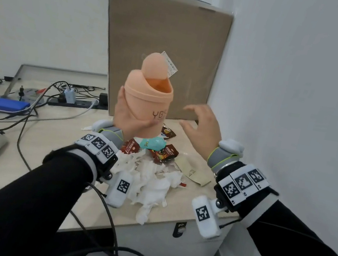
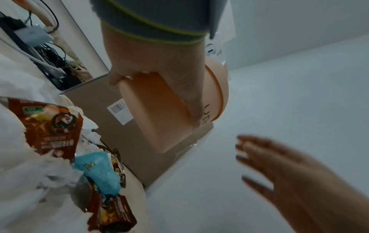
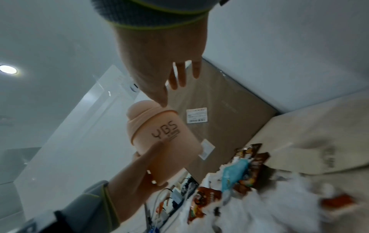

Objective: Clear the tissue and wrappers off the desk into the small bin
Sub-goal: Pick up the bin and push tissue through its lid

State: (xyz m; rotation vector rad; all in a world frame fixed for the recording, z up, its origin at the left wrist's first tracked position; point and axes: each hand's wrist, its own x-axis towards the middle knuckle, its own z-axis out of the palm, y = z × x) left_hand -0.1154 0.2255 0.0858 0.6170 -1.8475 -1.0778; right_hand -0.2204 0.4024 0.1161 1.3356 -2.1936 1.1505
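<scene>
Tissue heap (image 1: 149, 183): nearest me, on the desk (image 1: 48, 165) under both wrists, wrappers (image 1: 163, 153) at its far edge.
Small bin (image 1: 146, 101): my left hand (image 1: 128, 118) wraps its lower body, lifted above the pile, long axis upright, tilted slightly.
Right hand (image 1: 203, 126): empty, fingers spread, just right of the bin, nearer the wrappers.
Lid: head view shows it swung open; the wrist views probably cannot confirm that.

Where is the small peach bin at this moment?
In the head view the small peach bin is centre frame, held by the left hand above the tissue pile, before the cardboard box.
</scene>
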